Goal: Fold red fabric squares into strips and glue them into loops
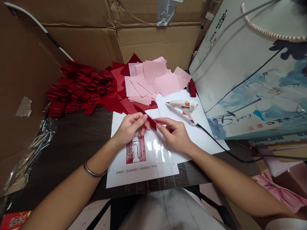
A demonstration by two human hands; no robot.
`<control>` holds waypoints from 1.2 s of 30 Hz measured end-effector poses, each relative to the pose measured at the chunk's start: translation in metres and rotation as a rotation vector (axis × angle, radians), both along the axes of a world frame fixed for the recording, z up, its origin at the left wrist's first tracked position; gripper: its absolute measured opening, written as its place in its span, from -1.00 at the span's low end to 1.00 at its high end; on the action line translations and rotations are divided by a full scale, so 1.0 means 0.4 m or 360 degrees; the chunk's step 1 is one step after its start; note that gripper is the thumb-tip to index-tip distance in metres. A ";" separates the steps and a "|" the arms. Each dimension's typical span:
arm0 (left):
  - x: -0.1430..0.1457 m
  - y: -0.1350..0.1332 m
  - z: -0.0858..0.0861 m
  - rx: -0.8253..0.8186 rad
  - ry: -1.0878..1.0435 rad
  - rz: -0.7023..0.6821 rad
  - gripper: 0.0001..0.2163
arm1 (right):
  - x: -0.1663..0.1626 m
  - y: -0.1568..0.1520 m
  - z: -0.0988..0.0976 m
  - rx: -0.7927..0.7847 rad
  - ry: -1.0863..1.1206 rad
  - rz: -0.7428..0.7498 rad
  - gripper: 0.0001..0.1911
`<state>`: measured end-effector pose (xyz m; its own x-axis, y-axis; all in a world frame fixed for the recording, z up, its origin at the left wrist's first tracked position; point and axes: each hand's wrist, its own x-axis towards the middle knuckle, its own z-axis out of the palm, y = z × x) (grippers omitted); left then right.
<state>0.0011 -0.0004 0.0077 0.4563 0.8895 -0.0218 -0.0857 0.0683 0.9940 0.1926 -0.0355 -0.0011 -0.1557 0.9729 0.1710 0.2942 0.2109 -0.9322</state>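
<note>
Between my hands a dark red fabric piece (151,122) is held up at a slant above the paper. My left hand (131,126) pinches it from the left with thumb and fingers. On its right edge, my right hand (174,133) grips it between thumb and forefinger. Below lies a printed white sheet (141,177) with a red rectangle and bent line drawings, covered by shiny clear tape. To the right, a white glue gun (184,107) with orange parts rests on white paper, its nozzle pointing left.
Rolled red fabric pieces (81,86) are heaped at the back left. Pink squares (155,75) lie over red ones (118,80) at the back. Cardboard (158,44) walls the rear, a painted white panel (244,80) the right. A black cord (216,143) trails from the glue gun.
</note>
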 end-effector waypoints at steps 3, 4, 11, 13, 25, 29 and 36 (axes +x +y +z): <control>0.010 -0.004 0.001 0.0062 -0.0016 0.0121 -0.66 | -0.002 0.002 0.003 -0.0125 0.0209 -0.0070 -0.78; 0.011 -0.004 0.001 0.0062 0.0008 0.0176 -0.66 | -0.002 0.003 0.004 -0.0174 0.0221 -0.0085 -0.77; 0.004 0.012 0.000 0.0027 0.0228 0.0125 -0.76 | -0.007 0.007 -0.006 -0.0379 0.0106 -0.0050 -0.57; 0.003 0.012 0.000 0.0029 0.0286 0.0047 -0.77 | -0.011 0.007 -0.014 -0.0370 0.0089 -0.0025 -0.56; 0.015 0.008 -0.008 0.0232 0.0201 0.0710 -0.66 | 0.032 0.031 0.007 -0.0317 0.0544 -0.0033 -0.74; 0.015 0.009 -0.002 0.0062 0.0145 0.0381 -0.63 | 0.032 0.033 0.011 -0.0427 0.0586 -0.0025 -0.75; 0.014 -0.003 -0.012 0.0493 0.0541 0.0071 -0.59 | 0.025 0.027 0.009 -0.0358 0.0589 -0.0038 -0.82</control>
